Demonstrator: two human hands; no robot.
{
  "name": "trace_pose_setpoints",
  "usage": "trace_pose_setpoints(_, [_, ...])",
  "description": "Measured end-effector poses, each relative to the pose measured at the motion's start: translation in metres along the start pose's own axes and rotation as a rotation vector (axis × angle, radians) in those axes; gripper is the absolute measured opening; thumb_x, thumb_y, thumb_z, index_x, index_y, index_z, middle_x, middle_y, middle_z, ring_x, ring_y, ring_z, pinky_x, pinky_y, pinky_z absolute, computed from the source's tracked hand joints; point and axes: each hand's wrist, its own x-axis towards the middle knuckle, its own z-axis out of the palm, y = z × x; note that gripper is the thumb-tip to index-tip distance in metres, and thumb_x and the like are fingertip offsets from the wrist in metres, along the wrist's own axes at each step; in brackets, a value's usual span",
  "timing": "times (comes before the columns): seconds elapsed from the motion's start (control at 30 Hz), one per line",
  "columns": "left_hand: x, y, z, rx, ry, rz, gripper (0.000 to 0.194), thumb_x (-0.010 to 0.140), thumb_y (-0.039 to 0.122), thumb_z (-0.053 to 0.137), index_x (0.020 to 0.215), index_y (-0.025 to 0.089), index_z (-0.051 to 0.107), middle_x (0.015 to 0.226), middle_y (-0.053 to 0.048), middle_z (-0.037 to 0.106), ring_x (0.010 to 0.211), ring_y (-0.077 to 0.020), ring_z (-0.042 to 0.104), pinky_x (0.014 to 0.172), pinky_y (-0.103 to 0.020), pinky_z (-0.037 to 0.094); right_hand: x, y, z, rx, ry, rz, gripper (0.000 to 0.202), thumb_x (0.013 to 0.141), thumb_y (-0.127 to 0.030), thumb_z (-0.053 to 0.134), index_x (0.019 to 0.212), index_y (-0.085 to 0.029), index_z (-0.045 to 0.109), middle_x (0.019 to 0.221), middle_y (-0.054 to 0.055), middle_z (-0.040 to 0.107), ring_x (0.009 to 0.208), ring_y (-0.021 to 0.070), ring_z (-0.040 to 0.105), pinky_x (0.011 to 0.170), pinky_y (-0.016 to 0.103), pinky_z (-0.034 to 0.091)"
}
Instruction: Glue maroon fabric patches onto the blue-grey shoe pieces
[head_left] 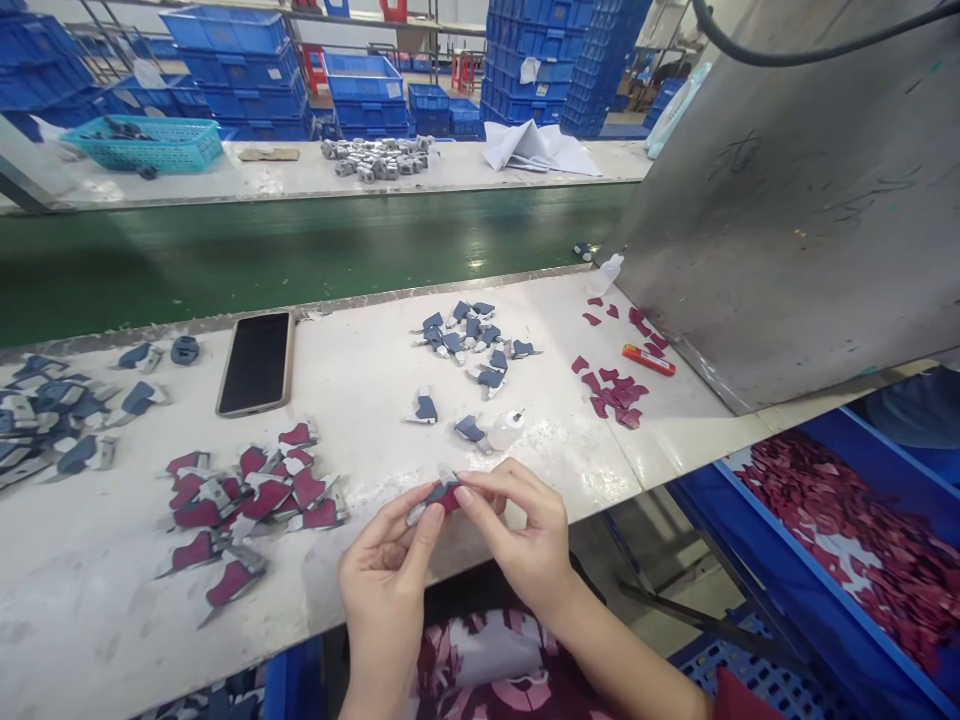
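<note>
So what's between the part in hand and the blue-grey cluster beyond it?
Between the held part and the cluster, the head view shows two separate blue-grey parts, with a white bottle beside the nearer one.

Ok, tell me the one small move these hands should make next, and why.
Probably have the right hand press the maroon face with its thumb: both it and the left hand pinch the small part, that thumb lies at the maroon face, and whether the face sits flush is too small to tell.
</note>
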Motion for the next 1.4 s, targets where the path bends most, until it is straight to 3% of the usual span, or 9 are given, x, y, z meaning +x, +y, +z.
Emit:
trace_pose_setpoints(0.2, [-0.009,0.018,0.002,0.060,-0.052,0.049,0.035,0.062,0.034,0.087,0.091,0.019,0.075,0.090,-0.005,0.080,0.072,-0.0176,0.076,0.069,-0.018,0.060,0.010,-0.001,-0.018,0.251,-0.321,0.162,0.020,0.091,-0.033,0.064,0.106,-0.023,0.073,0.104,0.006,0.060,0.095,0.0177,0.063,0.074,0.028,0.058])
trace_pose_setpoints(0.37, [-0.012,0.016,-0.002,0.159,-0.073,0.076,0.035,0.067,0.035,0.085,0.097,0.018,0.078,0.096,-0.008,0.079,0.083,-0.0244,0.077,0.079,-0.028,0.063,0.004,-0.006,-0.018,0.202,-0.408,0.107,0.020,0.100,-0.029,0.047,0.117,-0.022,0.056,0.117,0.010,0.059,0.108,0.0197,0.059,0.089,0.032,0.054])
trace_pose_setpoints(0.57, [-0.013,0.009,-0.002,0.203,-0.006,0.153,0.033,0.065,0.032,0.086,0.095,0.020,0.079,0.089,-0.006,0.080,0.080,-0.0244,0.077,0.075,-0.027,0.064,-0.001,-0.007,-0.013,0.269,-0.373,0.084,0.021,0.101,-0.029,0.044,0.117,-0.022,0.056,0.118,0.010,0.058,0.111,0.0211,0.059,0.092,0.034,0.053])
trace_pose_setpoints(0.77, [-0.020,0.007,0.006,0.281,0.102,0.239,0.030,0.069,0.036,0.081,0.095,0.020,0.078,0.078,-0.004,0.079,0.065,-0.0206,0.075,0.063,-0.024,0.062,0.001,-0.003,-0.013,0.252,-0.372,0.078,0.023,0.097,-0.032,0.056,0.118,-0.023,0.059,0.116,0.008,0.060,0.109,0.0207,0.060,0.090,0.032,0.053])
trace_pose_setpoints(0.93, [-0.032,-0.001,0.019,0.380,0.221,0.474,0.016,0.079,0.028,0.072,0.093,0.022,0.075,0.092,-0.004,0.077,0.076,-0.0199,0.073,0.070,-0.028,0.060,0.000,-0.005,-0.002,0.305,-0.286,0.075,0.019,0.097,-0.033,0.054,0.108,-0.021,0.063,0.102,0.008,0.063,0.094,0.0196,0.064,0.082,0.031,0.055])
trace_pose_setpoints(1.07, [-0.033,-0.003,0.024,0.393,0.238,0.614,0.013,0.079,0.021,0.071,0.092,0.021,0.074,0.091,-0.007,0.074,0.083,-0.0218,0.070,0.072,-0.030,0.057,0.001,-0.005,0.004,0.311,-0.252,0.121,0.027,0.098,-0.042,0.050,0.103,-0.020,0.065,0.093,0.007,0.065,0.084,0.0192,0.065,0.077,0.031,0.056])
trace_pose_setpoints(1.13, [-0.028,0.000,0.020,0.365,0.202,0.575,0.012,0.079,0.023,0.072,0.091,0.021,0.075,0.091,-0.006,0.075,0.081,-0.0209,0.071,0.071,-0.029,0.058,0.003,-0.003,0.004,0.350,-0.250,0.188,0.028,0.096,-0.044,0.054,0.102,-0.020,0.066,0.094,0.007,0.067,0.087,0.0199,0.066,0.079,0.032,0.056])
trace_pose_setpoints(1.27, [-0.015,0.013,0.006,0.333,0.110,0.330,0.021,0.073,0.034,0.078,0.090,0.022,0.079,0.086,-0.004,0.078,0.072,-0.0201,0.074,0.067,-0.026,0.061,0.011,0.003,-0.002,0.355,-0.330,0.235,0.027,0.092,-0.046,0.062,0.104,-0.022,0.069,0.098,0.005,0.068,0.090,0.0193,0.067,0.083,0.033,0.056])
trace_pose_setpoints(1.4, [-0.012,0.023,-0.004,0.352,0.091,0.215,0.030,0.069,0.042,0.080,0.089,0.021,0.080,0.065,-0.001,0.074,0.058,-0.0194,0.071,0.055,-0.024,0.059,0.016,0.002,-0.011,0.137,-0.323,-0.050,0.048,0.082,-0.039,0.076,0.125,-0.027,0.060,0.117,0.008,0.065,0.106,0.0228,0.063,0.088,0.037,0.056])
